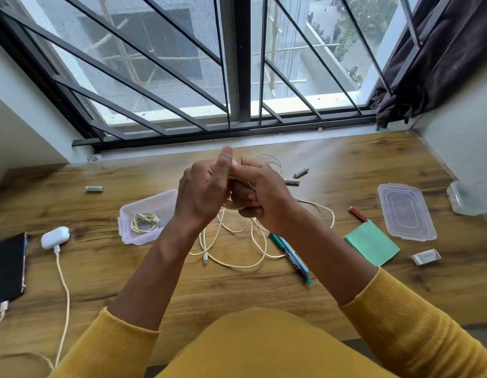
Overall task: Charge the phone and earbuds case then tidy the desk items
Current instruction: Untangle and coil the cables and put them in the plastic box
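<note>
Two hands raised together above the wooden desk (345, 282), forearms angled inward. Left hand (202, 190) curled round a cream cable (231, 257), thumb pointing up. Right hand (260, 196) fingers curled, gripping the same bundle; loose loops trail down onto the desk. Phone (8, 268) and earbuds case (54, 237) lie far left, each plugged in. Clear container (144, 216) holds a coiled cable.
</note>
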Action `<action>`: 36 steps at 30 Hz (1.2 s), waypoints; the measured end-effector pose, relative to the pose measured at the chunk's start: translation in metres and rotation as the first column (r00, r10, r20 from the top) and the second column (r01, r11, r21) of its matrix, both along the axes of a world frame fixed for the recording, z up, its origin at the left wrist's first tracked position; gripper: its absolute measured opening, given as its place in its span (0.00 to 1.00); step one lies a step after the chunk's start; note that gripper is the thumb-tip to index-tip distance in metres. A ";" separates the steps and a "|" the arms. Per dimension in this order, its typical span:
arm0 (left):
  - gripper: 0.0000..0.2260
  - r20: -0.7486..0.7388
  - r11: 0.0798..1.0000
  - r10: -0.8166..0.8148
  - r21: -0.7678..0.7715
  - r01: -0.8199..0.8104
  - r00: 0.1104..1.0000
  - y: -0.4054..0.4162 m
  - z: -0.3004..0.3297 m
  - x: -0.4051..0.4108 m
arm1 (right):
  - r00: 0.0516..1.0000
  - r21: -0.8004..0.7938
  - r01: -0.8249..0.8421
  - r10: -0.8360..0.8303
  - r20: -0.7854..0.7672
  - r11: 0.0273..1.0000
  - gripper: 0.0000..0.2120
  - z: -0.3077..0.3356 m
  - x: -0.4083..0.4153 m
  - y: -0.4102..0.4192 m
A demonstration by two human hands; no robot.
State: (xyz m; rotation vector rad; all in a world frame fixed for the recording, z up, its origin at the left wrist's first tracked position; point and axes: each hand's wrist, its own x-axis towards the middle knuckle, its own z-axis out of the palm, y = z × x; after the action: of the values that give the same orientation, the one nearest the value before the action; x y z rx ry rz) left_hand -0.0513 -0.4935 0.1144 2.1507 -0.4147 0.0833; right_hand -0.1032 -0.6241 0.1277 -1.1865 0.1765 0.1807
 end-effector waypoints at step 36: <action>0.32 0.030 0.927 0.037 -0.374 -0.024 0.999 0.023 -0.016 0.006 | 0.990 -0.213 -0.093 0.113 0.085 0.973 0.07 -0.008 0.003 -0.014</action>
State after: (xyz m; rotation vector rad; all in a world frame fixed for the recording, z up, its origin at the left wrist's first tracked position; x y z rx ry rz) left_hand -0.0455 -0.4705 0.0981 1.7800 -0.3542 0.2034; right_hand -0.1000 -0.6382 0.1196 -1.4116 0.0494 0.1988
